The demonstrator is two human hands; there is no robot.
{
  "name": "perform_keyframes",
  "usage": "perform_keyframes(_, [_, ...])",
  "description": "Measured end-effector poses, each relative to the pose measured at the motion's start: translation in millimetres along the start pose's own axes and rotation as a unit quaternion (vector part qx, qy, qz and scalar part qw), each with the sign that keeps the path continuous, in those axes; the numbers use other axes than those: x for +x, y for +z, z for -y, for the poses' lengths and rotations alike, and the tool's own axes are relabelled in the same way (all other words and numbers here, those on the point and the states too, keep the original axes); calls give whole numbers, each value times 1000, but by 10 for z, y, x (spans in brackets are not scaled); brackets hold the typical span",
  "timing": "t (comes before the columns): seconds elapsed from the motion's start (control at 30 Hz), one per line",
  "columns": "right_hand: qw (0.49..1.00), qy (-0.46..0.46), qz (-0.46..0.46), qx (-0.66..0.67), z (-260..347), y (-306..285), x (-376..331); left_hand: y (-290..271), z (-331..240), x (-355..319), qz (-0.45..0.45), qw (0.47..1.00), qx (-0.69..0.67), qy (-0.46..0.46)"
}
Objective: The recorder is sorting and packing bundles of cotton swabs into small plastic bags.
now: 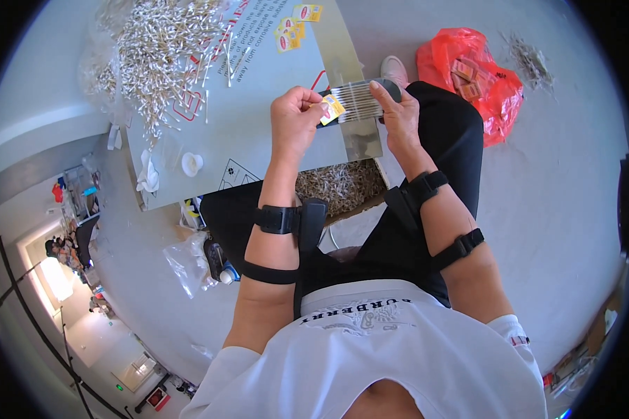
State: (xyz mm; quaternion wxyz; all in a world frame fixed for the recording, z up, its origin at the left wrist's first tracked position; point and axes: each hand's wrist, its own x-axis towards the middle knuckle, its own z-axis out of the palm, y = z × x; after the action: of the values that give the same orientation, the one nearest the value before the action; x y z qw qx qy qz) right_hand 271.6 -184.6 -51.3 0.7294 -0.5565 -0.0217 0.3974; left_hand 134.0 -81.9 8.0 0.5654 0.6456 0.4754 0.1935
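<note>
White shirt (370,349) below; swab bundle (356,103) pinched between left hand (297,119), right hand (398,115).

Pale grey floor (559,202) is filling most of the view, smooth and evenly lit. A flat grey board (258,126) is lying across it as a low work surface, with printed markings showing on it. A red plastic bag (479,70) is sitting on the floor at upper right, with a small scatter of thin sticks (531,59) lying just beyond it. A clear plastic bag (189,262) is lying on the floor at lower left. At far left a lighter wall (28,91) is curving up, and a bright doorway (56,276) is glowing, with dark cables (35,321) running along the floor nearby.
</note>
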Motion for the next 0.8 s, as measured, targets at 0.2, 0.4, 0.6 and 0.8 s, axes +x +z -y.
perform_keyframes(0.2, [1000,2,6,-11,-38,-23,16,107,-13,29,-37,983,165,70])
perform_keyframes(0.4, [999,-24,20,20,-48,-21,21,130,-195,34,-11,965,241,104])
perform_keyframes(0.6, [1000,-21,22,8,-17,-1,6,167,-194,74,-3,969,234,83])
perform_keyframes(0.8, [999,-27,22,10,-17,11,3,259,-240,176,7,953,289,86])
